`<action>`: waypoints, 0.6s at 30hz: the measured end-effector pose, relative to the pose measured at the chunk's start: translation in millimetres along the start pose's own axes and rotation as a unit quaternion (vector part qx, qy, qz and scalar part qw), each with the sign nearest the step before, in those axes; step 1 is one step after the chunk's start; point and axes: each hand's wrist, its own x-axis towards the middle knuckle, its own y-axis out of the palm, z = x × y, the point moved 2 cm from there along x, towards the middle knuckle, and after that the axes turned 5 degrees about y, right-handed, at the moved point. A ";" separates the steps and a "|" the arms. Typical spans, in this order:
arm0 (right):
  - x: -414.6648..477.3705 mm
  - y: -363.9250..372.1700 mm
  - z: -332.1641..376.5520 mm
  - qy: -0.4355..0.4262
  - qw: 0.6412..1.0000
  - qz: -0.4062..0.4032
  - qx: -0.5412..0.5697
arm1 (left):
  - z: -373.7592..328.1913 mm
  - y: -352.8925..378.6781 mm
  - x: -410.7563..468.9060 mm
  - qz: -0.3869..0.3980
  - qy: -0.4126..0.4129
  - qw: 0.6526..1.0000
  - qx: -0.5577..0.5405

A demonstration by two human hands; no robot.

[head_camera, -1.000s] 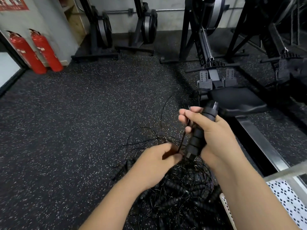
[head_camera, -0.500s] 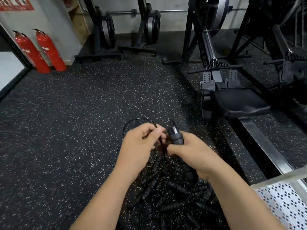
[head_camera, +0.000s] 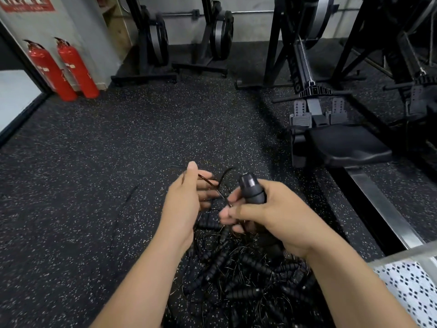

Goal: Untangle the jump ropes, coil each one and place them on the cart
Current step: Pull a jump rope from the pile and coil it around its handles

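Observation:
A tangled pile of black jump ropes (head_camera: 246,268) with ribbed handles and thin wire cords lies on the speckled rubber floor below my hands. My right hand (head_camera: 276,214) grips one black handle (head_camera: 250,189), its capped end pointing up. A thin cord (head_camera: 214,185) runs from that handle across to my left hand (head_camera: 186,197), whose fingers are loosely curled around it with the thumb raised. The cart (head_camera: 411,280), with a perforated white deck and metal rail, shows at the lower right corner.
A rowing machine (head_camera: 340,143) with seat and steel rail stands close on the right. More rowers stand upright at the back wall. Two red fire extinguishers (head_camera: 63,69) stand at the left wall. Bare rubber floor spreads to the left.
My hands have drawn apart a little since half a second ago. The left hand has loosened around the cord, and the right hand has tilted the handle more upright.

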 end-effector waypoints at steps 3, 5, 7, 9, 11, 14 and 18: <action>-5.6 -3.1 11.6 -0.028 0.994 -0.027 0.099 | 6.3 8.8 -8.0 0.016 -0.006 0.999 0.038; -6.9 -7.8 16.3 -0.049 0.984 -0.055 0.161 | 8.1 17.2 -14.3 0.060 -0.001 0.995 0.075; -6.7 -12.8 18.3 -0.064 0.971 -0.082 0.215 | 10.0 29.7 -22.6 0.155 -0.017 0.983 0.093; -7.2 -17.1 19.7 -0.079 0.959 -0.102 0.252 | 14.2 40.3 -30.7 0.246 -0.038 0.959 0.137; -8.3 -22.0 21.1 -0.101 0.950 -0.116 0.271 | 20.0 45.8 -39.1 0.317 -0.041 0.924 0.212; -8.7 -30.4 20.7 -0.123 0.940 -0.141 0.285 | 32.0 51.3 -46.2 0.397 -0.027 0.876 0.271; -4.9 -38.6 16.1 -0.127 0.931 -0.153 0.305 | 40.7 51.1 -43.4 0.400 0.004 0.864 0.307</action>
